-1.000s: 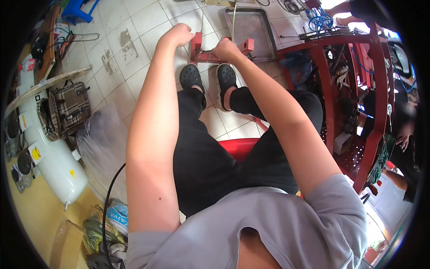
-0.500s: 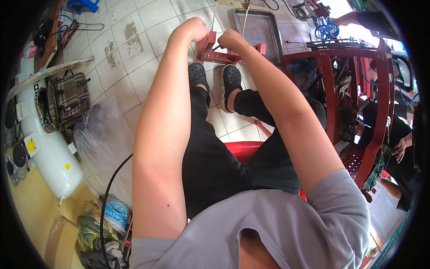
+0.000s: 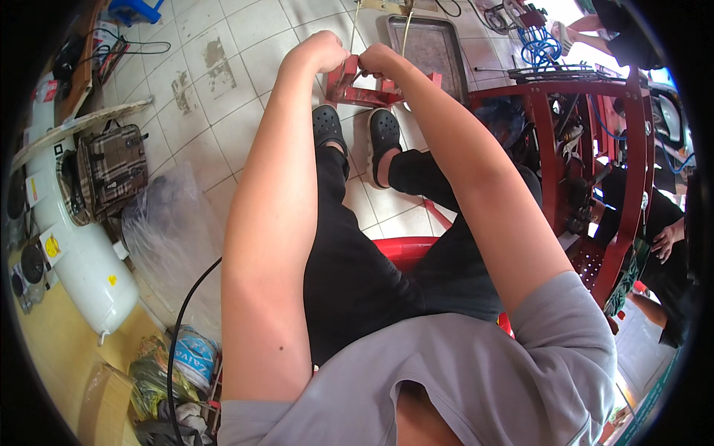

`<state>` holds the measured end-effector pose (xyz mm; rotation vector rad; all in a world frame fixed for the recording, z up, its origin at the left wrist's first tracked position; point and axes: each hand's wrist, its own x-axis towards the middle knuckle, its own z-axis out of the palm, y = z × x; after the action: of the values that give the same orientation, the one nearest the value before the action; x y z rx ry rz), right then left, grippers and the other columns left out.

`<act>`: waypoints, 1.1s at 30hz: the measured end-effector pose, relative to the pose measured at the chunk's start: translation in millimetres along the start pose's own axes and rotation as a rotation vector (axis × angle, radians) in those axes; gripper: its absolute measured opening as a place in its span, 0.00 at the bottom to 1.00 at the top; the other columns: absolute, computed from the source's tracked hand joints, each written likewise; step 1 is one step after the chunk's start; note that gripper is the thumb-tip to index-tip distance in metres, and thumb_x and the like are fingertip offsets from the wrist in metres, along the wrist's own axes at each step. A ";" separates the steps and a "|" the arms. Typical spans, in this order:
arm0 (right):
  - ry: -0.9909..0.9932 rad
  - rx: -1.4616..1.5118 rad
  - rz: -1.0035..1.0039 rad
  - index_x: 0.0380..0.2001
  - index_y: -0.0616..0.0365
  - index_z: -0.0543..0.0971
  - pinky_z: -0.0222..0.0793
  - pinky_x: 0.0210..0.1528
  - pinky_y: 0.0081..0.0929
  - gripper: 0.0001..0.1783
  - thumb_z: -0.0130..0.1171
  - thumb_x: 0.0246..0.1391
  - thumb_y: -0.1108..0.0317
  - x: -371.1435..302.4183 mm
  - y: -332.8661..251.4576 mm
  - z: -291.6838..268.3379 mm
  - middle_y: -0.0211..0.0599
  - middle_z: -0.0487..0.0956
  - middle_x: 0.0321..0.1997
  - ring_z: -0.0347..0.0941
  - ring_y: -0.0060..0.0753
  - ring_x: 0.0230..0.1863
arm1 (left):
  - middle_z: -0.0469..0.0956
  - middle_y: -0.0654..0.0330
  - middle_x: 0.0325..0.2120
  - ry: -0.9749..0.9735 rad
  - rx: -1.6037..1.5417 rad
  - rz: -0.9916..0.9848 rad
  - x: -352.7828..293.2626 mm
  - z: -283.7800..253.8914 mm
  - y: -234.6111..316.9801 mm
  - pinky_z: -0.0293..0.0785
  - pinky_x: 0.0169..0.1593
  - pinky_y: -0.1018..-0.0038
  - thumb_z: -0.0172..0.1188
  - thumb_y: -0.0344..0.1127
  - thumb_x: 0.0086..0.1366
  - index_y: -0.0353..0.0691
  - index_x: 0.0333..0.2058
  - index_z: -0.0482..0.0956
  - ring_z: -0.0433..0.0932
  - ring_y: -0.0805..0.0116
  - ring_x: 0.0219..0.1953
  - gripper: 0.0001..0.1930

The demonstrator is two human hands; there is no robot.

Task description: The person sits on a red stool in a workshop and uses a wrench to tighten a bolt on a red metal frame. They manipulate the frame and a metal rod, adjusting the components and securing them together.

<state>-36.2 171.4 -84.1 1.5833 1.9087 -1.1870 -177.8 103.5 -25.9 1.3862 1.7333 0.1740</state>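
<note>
Both my arms reach forward over my knees to a red metal stand (image 3: pixel 366 97) on the floor, just beyond my black clogs (image 3: pixel 385 128). At the stand's upper left end, my left hand (image 3: pixel 327 50) is closed, its fingertips by a thin pale rod (image 3: pixel 355 33). What those fingers pinch is hidden. My right hand (image 3: pixel 381 61) is curled close beside it, over the stand's middle, with a short narrow metal piece showing below the fingers; its kind is unclear. A second thin rod (image 3: pixel 407 33) rises behind my right hand.
A shallow metal tray (image 3: pixel 459 56) lies beyond the stand. To the right stands a red metal frame (image 3: pixel 547 149), with blue hose (image 3: pixel 541 48) behind it and people nearby. On the left are a white tank (image 3: pixel 93 275), a plaid bag (image 3: pixel 113 171) and clear plastic (image 3: pixel 167 223).
My right hand has shifted slightly left and up, nearer my left hand, which stays almost in place. At the upper right, another person's legs have changed position.
</note>
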 end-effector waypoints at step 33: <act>0.212 1.652 0.015 0.35 0.55 0.58 0.47 0.15 0.25 0.16 0.32 0.61 0.53 102.3 40.0 65.5 0.27 0.54 0.15 0.51 0.23 0.13 | 0.72 0.48 0.45 0.003 -0.343 -0.046 8.4 13.4 1.2 0.63 0.52 0.70 0.53 0.45 0.60 0.34 0.50 0.68 0.70 0.61 0.48 0.25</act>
<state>-42.0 181.2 -211.5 2.3237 0.6635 -2.9909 -167.5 105.7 -37.8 1.0947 1.6450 0.4267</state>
